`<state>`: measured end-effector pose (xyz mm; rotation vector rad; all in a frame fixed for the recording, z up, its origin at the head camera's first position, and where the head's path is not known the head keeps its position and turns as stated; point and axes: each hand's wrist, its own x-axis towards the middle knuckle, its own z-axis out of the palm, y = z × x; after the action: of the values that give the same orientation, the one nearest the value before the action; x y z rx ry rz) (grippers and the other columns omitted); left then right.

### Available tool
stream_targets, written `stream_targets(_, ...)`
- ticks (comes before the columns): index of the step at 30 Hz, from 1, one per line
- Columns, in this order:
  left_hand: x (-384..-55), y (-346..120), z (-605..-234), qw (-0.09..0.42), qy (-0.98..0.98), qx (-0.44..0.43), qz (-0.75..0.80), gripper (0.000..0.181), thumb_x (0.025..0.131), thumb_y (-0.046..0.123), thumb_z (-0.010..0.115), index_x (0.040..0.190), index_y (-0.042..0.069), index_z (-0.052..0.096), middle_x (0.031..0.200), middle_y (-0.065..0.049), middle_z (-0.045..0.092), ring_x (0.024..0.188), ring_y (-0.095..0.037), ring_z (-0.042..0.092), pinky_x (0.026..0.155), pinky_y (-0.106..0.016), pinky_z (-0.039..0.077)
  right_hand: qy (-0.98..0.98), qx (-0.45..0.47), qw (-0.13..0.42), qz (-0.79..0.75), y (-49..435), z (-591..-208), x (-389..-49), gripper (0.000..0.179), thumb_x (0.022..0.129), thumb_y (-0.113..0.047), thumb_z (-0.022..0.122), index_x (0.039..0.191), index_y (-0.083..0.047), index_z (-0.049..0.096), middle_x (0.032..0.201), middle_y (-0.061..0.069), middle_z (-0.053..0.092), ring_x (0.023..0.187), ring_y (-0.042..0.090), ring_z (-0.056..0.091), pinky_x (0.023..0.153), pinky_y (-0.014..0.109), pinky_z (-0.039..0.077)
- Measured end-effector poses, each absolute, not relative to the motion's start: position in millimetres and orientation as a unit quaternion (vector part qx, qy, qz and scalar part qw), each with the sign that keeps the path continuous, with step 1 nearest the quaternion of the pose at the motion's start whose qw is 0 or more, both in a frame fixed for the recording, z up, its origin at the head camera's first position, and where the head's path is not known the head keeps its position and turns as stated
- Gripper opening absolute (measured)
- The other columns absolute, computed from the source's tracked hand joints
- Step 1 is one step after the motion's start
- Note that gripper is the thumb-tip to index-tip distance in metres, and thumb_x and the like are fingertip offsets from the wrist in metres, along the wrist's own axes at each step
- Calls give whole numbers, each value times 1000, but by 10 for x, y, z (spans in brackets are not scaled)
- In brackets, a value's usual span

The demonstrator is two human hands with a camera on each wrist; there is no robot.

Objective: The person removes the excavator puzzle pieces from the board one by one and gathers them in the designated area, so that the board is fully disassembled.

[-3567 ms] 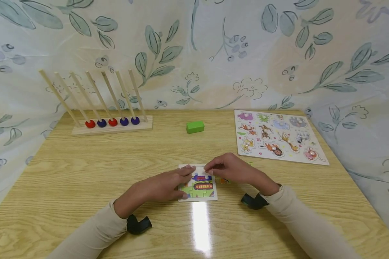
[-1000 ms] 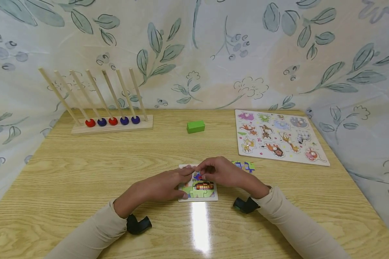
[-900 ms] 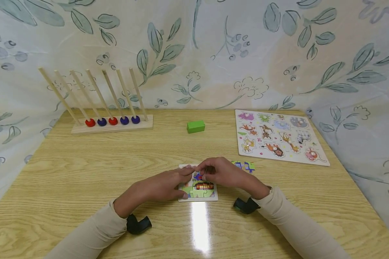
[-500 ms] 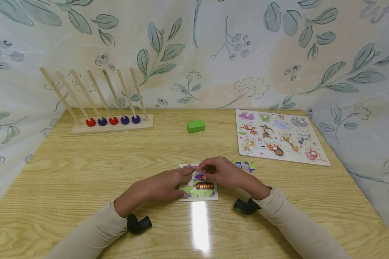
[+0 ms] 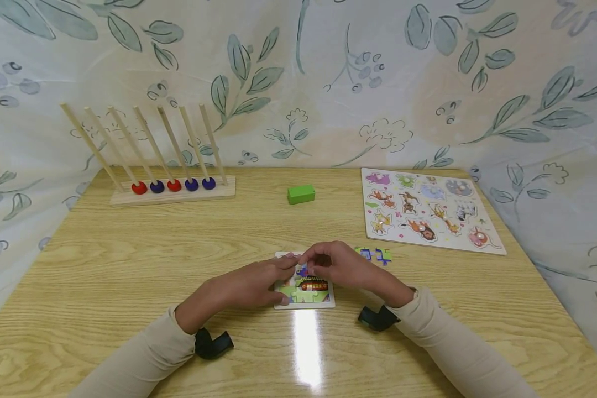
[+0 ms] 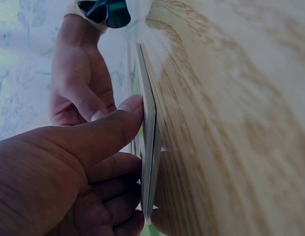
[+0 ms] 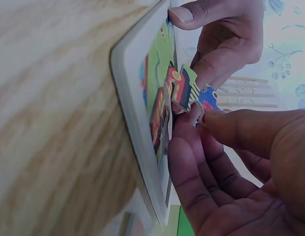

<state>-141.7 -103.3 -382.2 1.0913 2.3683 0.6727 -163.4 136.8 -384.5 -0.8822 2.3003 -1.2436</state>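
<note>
A small jigsaw board with a bulldozer-like vehicle picture lies on the table. My left hand rests on its left side, thumb on the near part and fingers toward the far edge; in the left wrist view the thumb touches the board's face. My right hand is over the board's upper right. Between thumb and fingers it pinches a jigsaw piece, striped and colourful, tilted up from the board in the right wrist view. The fingers hide part of the piece and the board's far side.
Loose jigsaw pieces lie right of the board, behind my right hand. An animal peg puzzle sits at the back right, a green block at the back middle. A bead rack with upright rods stands back left.
Since the earliest frame my right hand has moved slightly left over the board, and the piece on the table beside the board is gone from there. My left hand stays put.
</note>
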Motion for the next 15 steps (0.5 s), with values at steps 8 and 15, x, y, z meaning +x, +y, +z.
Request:
stream_targets(8, -1412, -1034, -3805, 226, 857, 394, 243, 70, 93, 23, 69, 150, 2, 33, 158, -15, 20, 145, -28, 18, 112, -43, 26, 808, -304, 194, -465, 1346, -3855, -1626, 20, 95, 1, 60, 112, -2, 68, 98, 2, 66, 83, 14, 61, 71, 27, 52)
stream_targets(15, -1416, -1039, -3809, 221, 858, 400, 236, 70, 93, 22, 68, 150, 0, 32, 158, -17, 20, 144, -30, 20, 112, -44, 26, 801, -311, 195, -473, 1352, -3854, -1617, 19, 94, 4, 60, 110, 1, 68, 97, 6, 65, 80, 15, 59, 68, 26, 51)
